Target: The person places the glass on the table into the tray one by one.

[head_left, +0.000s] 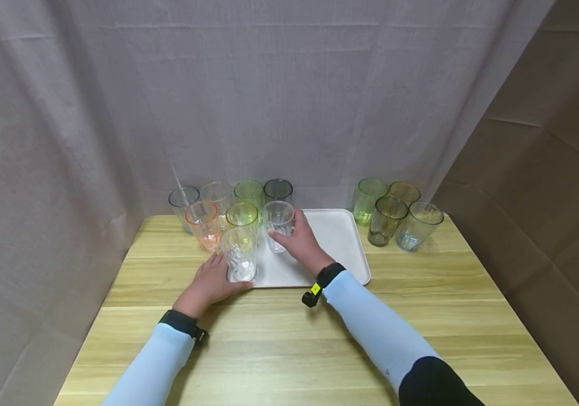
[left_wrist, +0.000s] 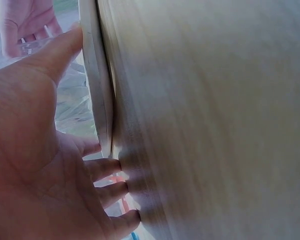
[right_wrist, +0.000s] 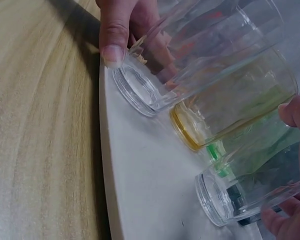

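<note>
A clear glass tumbler (head_left: pixel 239 262) stands upright at the front left corner of a white tray (head_left: pixel 337 242). Spread around that corner is my left hand (head_left: pixel 211 282), its thumb along the tray's front edge by the tumbler's base and its fingers fairly straight beside the tray. My right hand (head_left: pixel 299 241) grips a second clear tumbler (right_wrist: pixel 215 200) from the right, thumb on the near side and fingers around the far side. Between these two stands a yellow-rimmed tumbler (right_wrist: pixel 190 127). Behind it are a green tumbler (head_left: pixel 250 192) and a dark grey one (head_left: pixel 278 188).
Left of the tray stand an orange tumbler (head_left: pixel 203 225), a blue-grey one (head_left: pixel 180 204) and a clear one (head_left: pixel 216 194). Several green, brown and bluish tumblers (head_left: pixel 388 217) cluster right of the tray. A grey curtain (head_left: pixel 289 101) hangs behind the wooden table (head_left: pixel 289 349).
</note>
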Available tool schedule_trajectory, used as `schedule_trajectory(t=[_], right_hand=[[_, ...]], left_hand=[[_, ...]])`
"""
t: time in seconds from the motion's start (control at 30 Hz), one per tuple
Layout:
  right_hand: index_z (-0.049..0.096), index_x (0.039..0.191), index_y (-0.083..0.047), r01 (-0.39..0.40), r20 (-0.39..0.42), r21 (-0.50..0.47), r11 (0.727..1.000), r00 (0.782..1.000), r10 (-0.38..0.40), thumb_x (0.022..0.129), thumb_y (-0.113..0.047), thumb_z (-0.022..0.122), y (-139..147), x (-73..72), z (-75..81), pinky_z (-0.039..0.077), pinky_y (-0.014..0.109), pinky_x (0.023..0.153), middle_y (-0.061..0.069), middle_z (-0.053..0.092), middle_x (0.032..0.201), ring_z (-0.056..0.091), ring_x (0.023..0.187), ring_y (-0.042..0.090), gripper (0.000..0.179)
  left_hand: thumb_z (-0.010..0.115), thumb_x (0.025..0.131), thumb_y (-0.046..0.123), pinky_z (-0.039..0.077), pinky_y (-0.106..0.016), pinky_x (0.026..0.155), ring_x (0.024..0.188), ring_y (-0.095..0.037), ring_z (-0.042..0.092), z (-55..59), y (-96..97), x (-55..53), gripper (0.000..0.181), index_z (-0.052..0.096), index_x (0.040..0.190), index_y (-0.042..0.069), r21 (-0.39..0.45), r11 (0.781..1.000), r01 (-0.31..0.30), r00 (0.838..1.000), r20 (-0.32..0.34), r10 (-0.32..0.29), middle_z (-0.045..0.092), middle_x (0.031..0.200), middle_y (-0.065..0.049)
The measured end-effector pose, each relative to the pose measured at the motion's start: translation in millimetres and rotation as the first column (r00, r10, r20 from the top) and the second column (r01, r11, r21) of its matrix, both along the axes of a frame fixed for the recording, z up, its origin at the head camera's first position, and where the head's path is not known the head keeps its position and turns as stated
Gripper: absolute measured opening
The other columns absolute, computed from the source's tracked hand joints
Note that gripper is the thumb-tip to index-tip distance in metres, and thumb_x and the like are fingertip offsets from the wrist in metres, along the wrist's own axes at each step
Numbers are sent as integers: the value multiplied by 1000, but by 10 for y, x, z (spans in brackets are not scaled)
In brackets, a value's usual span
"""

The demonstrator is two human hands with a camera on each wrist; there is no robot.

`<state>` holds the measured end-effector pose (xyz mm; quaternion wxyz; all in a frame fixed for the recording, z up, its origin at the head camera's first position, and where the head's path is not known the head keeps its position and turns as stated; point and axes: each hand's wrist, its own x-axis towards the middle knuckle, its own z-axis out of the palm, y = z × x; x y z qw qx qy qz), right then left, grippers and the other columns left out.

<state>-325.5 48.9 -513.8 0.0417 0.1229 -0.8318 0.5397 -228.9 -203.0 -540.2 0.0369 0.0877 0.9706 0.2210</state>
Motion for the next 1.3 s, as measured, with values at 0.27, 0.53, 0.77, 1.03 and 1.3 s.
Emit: schedule_trajectory(t=[0.27,0.53,0.77,1.03,1.3], right_hand=[[35,154,-7,15,-1,42,999,1000,-15,87,-39,82,-6,-37,-49,42,46,114,11,49,146,47,136,24,88],[31,157,-7,-4,1,52,999,1000,4,86,-40,83,52,-22,-41,41,47,114,13,46,150,44,138,27,94],[26,160,-7,-9,8,13,1000,1000,9,88,-37,82,261,78,-50,40,48,116,17,43,151,42,140,31,96],[25,160,-7,9,71,13,1000,997,-10,93,-30,78,672,385,-115,37,48,118,15,46,148,43,139,28,88],[27,158,-1,31,28,-3,1000,999,-31,96,-27,76,1393,788,-105,35,57,117,24,45,148,43,139,38,83]], left_hand=[[72,81,73,20,-66,121,151,-45,20,48,3,0,119,28,164,0,-13,1000,0,1000,29,1,28,166,-25],[71,81,75,20,-64,121,151,-44,21,27,10,-2,119,29,163,1,-18,1000,-3,1000,30,4,28,166,-24],[70,81,75,20,-65,121,151,-45,20,30,0,1,119,29,163,-1,-24,1000,6,1000,28,-5,28,166,-25],[70,80,76,19,-65,121,152,-45,18,53,2,-5,120,29,163,0,-17,1000,7,1000,27,-7,28,166,-25],[70,80,76,19,-65,121,152,-45,18,26,-5,-4,120,28,164,1,-18,1000,6,1000,25,-6,27,167,-24]])
